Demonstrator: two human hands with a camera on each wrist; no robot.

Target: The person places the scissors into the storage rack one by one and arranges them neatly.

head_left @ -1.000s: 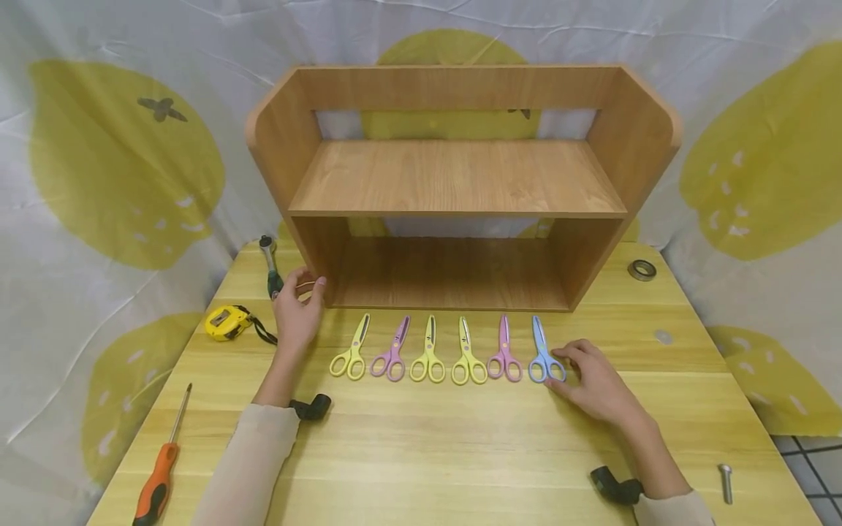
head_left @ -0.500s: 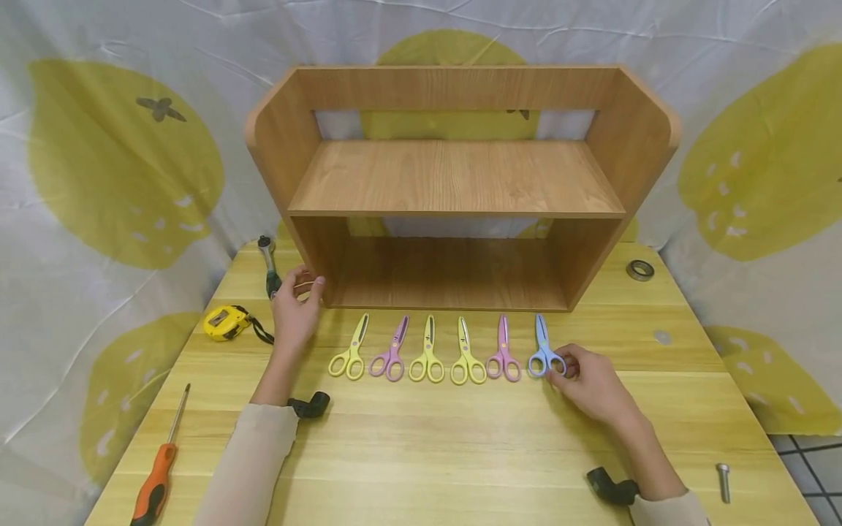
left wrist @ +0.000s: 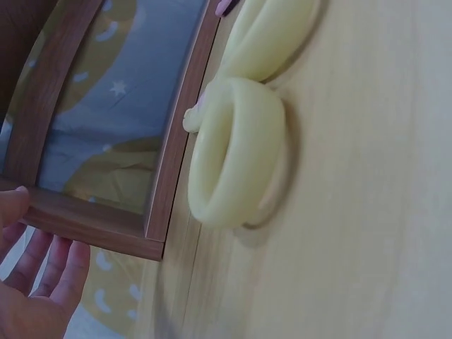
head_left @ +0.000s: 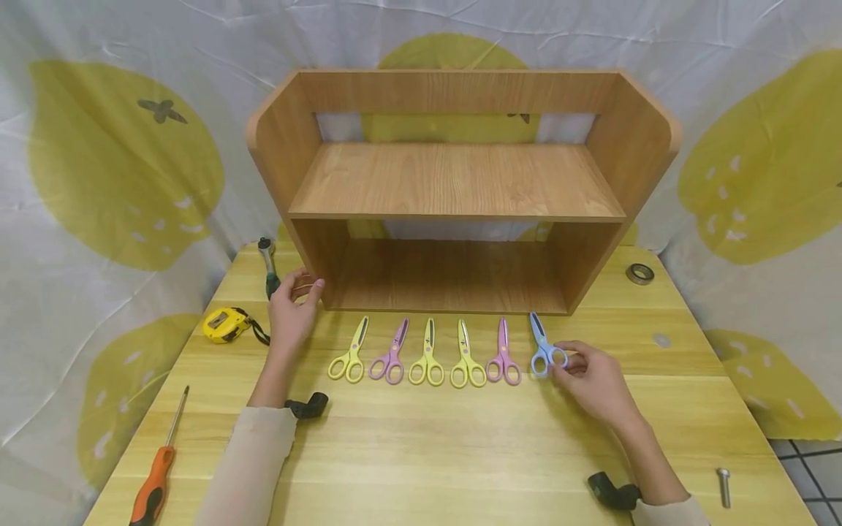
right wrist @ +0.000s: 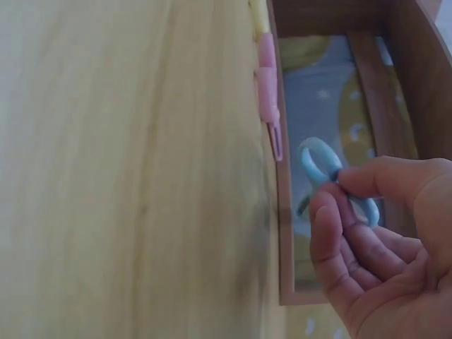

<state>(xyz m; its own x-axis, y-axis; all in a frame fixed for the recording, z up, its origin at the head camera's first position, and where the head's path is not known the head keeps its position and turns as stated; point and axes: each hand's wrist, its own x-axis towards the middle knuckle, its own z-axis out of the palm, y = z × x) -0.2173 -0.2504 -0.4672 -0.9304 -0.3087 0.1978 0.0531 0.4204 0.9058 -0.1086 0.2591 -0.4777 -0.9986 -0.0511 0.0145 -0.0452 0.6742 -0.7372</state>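
Between thumb and fingers, my right hand (head_left: 595,380) pinches one handle ring of the blue scissors (head_left: 541,347); their blades point toward the shelf, and in the right wrist view the blue rings (right wrist: 321,155) are raised off the tabletop. My left hand (head_left: 294,310) holds the lower left side panel of the wooden shelf (head_left: 454,179), thumb on one side and fingers on the outer side, as the left wrist view shows. Left of the blue pair lies a row of scissors: pink (head_left: 503,358), yellow (head_left: 467,361), yellow (head_left: 430,358), purple (head_left: 393,358) and yellow (head_left: 351,358).
To the left are a ratchet wrench (head_left: 268,267), a yellow tape measure (head_left: 225,325) with a black strap, and an orange screwdriver (head_left: 154,486). On the right lie a dark ring (head_left: 640,274), a flat grey disc (head_left: 661,340) and a bolt (head_left: 724,487). A lemon-print cloth hangs behind.
My right hand has gone from touching the blue scissors to pinching their handle and lifting them slightly; their blades now lean further left. My left hand stays at the shelf.
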